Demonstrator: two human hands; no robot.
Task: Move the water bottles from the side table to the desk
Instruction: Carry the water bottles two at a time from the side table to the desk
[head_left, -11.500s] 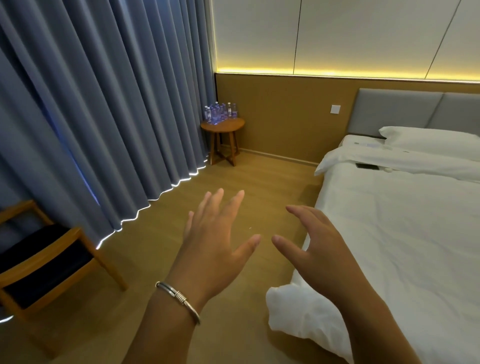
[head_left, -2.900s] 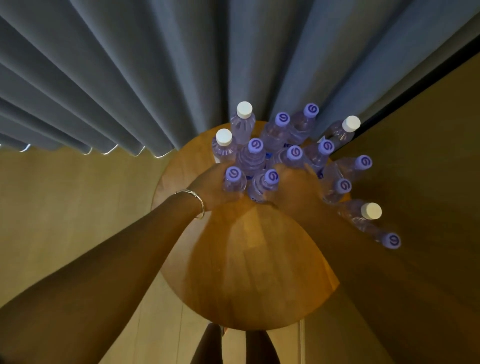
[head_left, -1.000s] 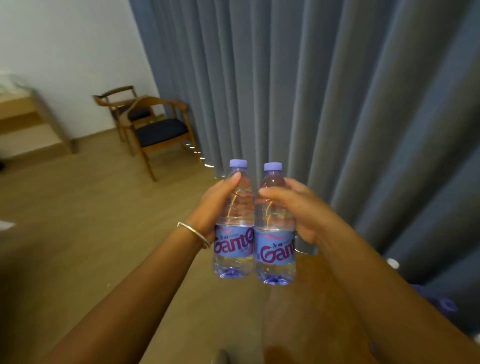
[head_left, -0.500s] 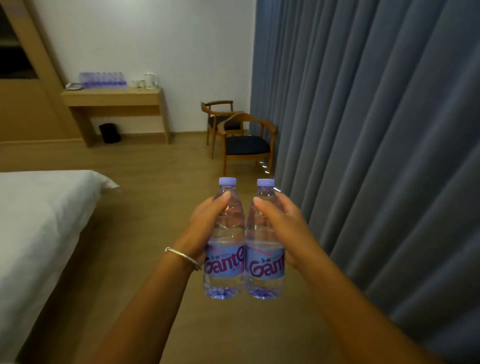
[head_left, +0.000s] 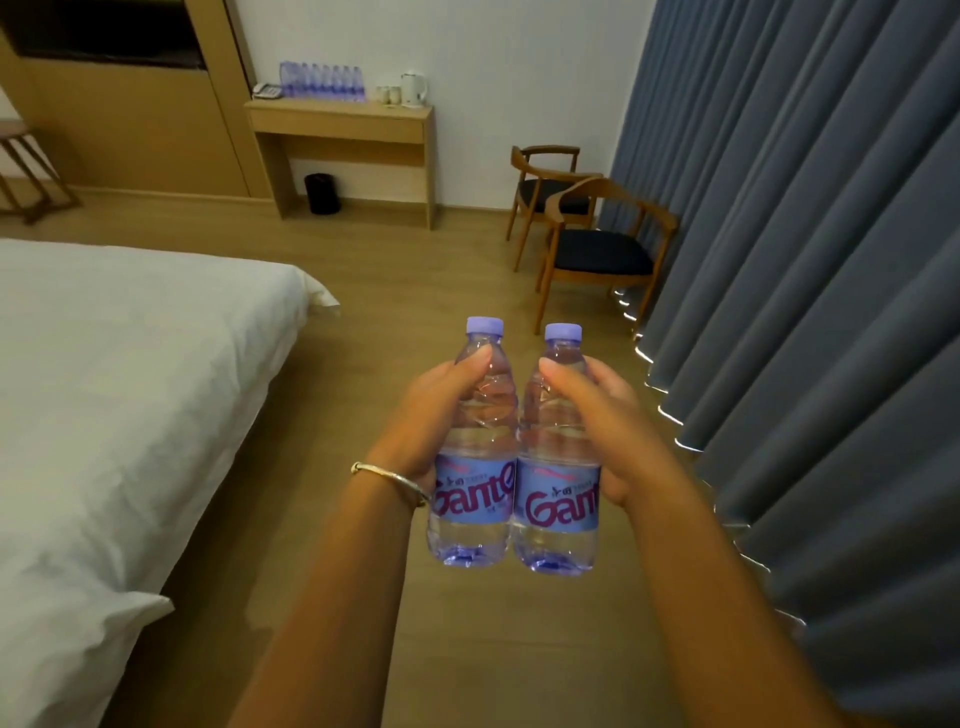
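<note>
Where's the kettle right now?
The white kettle stands at the desk's right end, far across the room, right of the bottle row and cups.

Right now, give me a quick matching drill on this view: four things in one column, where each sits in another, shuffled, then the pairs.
Things:
1. bottle with the bracelet wrist beside it
2. row of bottles
3. black bin
4. white kettle

Places:
A. on the floor under the desk
B. gripped in the left hand
C. at the right end of the desk top
D. on the desk top, next to the telephone

Pairs: 1-B, 2-D, 3-A, 4-C
</note>
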